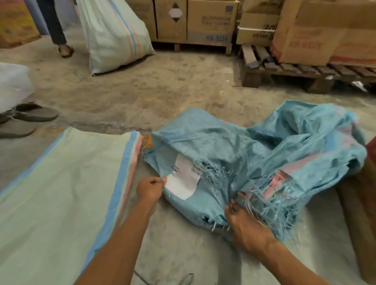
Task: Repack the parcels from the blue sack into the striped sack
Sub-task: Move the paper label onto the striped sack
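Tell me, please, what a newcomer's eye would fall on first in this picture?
The crumpled blue sack lies on the concrete floor at centre right, its frayed mouth gripped by the right hand while the left hand pinches its edge beside a white label. To its left the pale striped sack lies flat. Behind, cardboard boxes are stacked on wooden pallets.

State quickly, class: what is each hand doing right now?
Left hand: curled, gripping the blue sack at its white label.
Right hand: gripping the blue sack's frayed edge.
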### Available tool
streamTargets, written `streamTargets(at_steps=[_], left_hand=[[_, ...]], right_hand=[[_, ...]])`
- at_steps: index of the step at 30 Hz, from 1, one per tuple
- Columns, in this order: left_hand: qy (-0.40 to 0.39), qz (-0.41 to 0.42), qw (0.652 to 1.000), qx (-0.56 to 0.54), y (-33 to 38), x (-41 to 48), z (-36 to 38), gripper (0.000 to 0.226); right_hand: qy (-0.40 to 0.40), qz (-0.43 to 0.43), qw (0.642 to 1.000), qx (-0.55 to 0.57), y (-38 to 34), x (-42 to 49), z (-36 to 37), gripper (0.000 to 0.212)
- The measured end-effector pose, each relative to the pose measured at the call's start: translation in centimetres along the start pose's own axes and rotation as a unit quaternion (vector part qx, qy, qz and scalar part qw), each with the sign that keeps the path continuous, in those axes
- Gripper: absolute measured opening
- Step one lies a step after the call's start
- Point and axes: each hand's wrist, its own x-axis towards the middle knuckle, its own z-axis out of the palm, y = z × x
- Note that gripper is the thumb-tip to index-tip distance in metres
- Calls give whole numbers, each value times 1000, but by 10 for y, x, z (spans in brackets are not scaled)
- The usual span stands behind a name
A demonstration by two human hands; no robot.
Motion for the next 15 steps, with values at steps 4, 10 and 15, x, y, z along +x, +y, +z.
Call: streamTargets(at_steps=[4, 10, 15], left_hand=[[-24, -19, 999, -32, 4, -24, -16, 13], [-38, -59, 995, -78, -10, -127, -32, 13], [-44, -59, 997, -37, -33, -190, -25, 24]], right_hand=[[-33, 32, 999, -8, 24, -6, -16, 51], [-166, 54, 979, -102, 0, -51, -102, 33], [-94, 32, 991, -90, -5, -86, -128, 47]])
